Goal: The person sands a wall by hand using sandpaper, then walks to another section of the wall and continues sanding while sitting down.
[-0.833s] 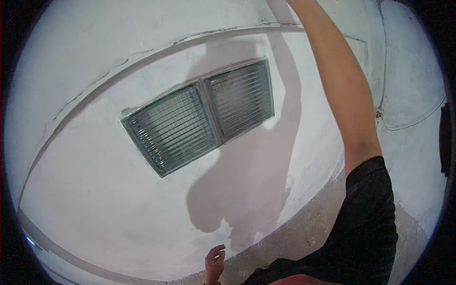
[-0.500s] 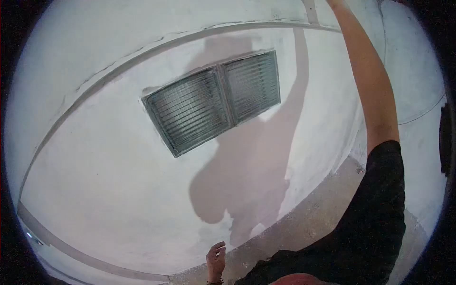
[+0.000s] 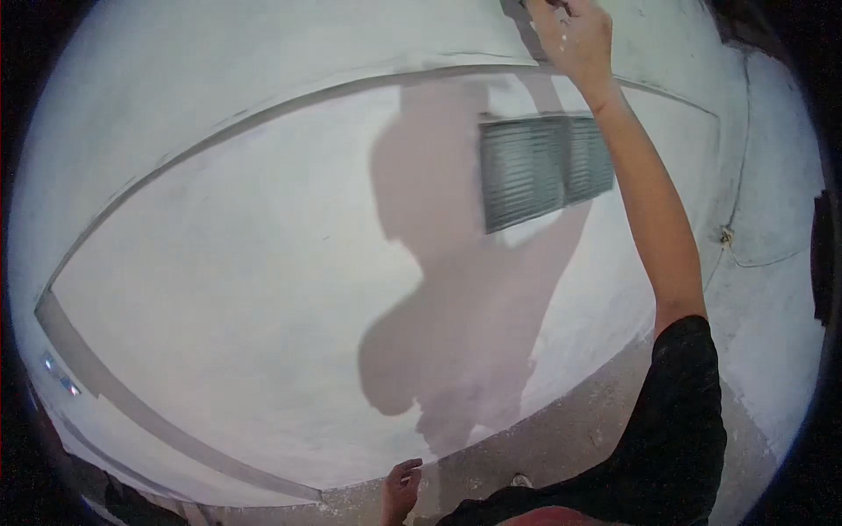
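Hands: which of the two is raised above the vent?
The right hand, stretched up against the wall above the vent; the left hand hangs low, at the bottom of the picture.

A grey tool (image 3: 519,14) is sitting in the right hand (image 3: 574,39) at the very top edge, lying flat against the white wall (image 3: 237,263) just above the ribbed glass window (image 3: 544,167). Most of it is running out of frame, so blade or brush, I cannot tell. The wall is showing smooth white, with bare grey plaster (image 3: 579,438) running along its foot.
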### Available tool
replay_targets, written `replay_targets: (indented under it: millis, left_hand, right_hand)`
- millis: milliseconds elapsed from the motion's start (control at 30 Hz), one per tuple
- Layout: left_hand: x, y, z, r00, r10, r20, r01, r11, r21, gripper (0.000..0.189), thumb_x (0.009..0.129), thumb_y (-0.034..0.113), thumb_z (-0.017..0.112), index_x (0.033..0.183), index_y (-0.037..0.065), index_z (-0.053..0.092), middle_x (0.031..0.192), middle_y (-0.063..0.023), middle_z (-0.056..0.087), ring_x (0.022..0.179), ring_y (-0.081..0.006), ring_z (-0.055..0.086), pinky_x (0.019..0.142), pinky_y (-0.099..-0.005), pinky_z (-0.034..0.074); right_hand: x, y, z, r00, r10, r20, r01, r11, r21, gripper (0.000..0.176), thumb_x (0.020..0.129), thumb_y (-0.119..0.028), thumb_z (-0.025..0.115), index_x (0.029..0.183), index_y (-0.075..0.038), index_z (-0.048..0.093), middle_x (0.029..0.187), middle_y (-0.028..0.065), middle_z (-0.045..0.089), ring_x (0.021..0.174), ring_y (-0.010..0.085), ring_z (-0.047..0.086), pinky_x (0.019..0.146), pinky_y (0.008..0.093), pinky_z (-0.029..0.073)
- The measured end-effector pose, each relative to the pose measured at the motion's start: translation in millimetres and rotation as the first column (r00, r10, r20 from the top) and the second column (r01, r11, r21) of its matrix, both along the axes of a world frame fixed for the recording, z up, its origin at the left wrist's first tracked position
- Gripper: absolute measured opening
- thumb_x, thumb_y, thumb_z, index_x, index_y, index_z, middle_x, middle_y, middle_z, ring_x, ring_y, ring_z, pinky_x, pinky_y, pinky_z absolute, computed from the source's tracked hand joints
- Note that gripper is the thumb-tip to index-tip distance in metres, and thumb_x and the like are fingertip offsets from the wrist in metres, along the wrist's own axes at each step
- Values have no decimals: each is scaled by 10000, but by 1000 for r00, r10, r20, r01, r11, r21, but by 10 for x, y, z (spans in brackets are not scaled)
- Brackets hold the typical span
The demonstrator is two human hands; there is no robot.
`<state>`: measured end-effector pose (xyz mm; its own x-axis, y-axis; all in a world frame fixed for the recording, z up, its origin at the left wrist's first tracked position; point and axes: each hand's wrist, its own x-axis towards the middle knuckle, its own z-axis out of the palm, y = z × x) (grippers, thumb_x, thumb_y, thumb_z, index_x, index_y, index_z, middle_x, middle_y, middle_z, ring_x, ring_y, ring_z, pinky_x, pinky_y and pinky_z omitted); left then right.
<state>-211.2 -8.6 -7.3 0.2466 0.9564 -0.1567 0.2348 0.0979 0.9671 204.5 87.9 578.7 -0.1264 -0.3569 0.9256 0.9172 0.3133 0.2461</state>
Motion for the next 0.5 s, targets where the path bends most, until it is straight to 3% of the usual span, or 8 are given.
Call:
replay_targets:
  millis: [67,133,167,233,333,400,500]
  left_hand:
    - [-383,-37,-53,999,38,31,-38,999,-24,280,982,175,612,1212,28,673,1177,-115,704,1098,-214,662,895,-345,541]
    - [-788,-174,225,999,29,40,-25,995,-101,401,970,254,646,1356,147,619,1277,-135,666,1176,-238,612,1007,-420,479]
    - [-924,-206,252,998,43,39,-39,994,-100,401,970,254,646,1356,147,619,1277,-135,666,1176,-238,612,1007,-420,479]
    - [-1301,-245,244,997,55,54,-56,998,21,367,979,228,603,1293,39,633,1213,-151,689,1105,-244,640,962,-408,495]
    - [-1796,-174,42,987,158,-21,-159,986,-52,278,984,179,607,1215,38,673,1177,-107,705,1082,-204,664,898,-342,537]
    - [-1993,-163,-20,986,164,22,-163,986,-33,276,984,177,606,1215,42,673,1173,-107,706,1076,-203,664,895,-342,536]
    - [-2198,-111,-60,982,182,51,-181,983,-32,277,984,176,605,1217,41,672,1166,-108,707,1065,-204,666,890,-344,537]
  right_hand:
    - [-396,114,-50,995,-63,80,62,998,6,415,907,-307,719,1171,12,690,1220,243,667,1106,352,661,906,412,525]
    - [-720,140,-88,949,-316,-4,316,949,-9,524,896,-341,734,1266,16,633,1348,262,577,1196,396,595,987,440,484]
    - [-856,7,-55,997,-63,-39,53,975,-216,604,906,-380,711,1336,21,572,1387,258,538,1267,396,530,1048,482,434]
    - [-949,213,12,862,-334,-380,265,938,-223,526,949,-333,638,1345,5,566,1348,260,564,1260,421,520,1077,509,390]
    - [-970,388,104,875,-402,-270,375,915,-145,465,975,-248,563,1374,-8,547,1356,265,562,1268,442,511,1094,522,362]
    - [-1202,418,127,789,-483,-378,482,870,-107,425,978,-183,513,1361,-3,552,1344,271,570,1292,450,492,1123,522,328]
    - [-1447,469,87,840,-404,-362,418,907,-42,407,972,-152,505,1339,15,559,1362,267,566,1325,430,481,1121,500,356]
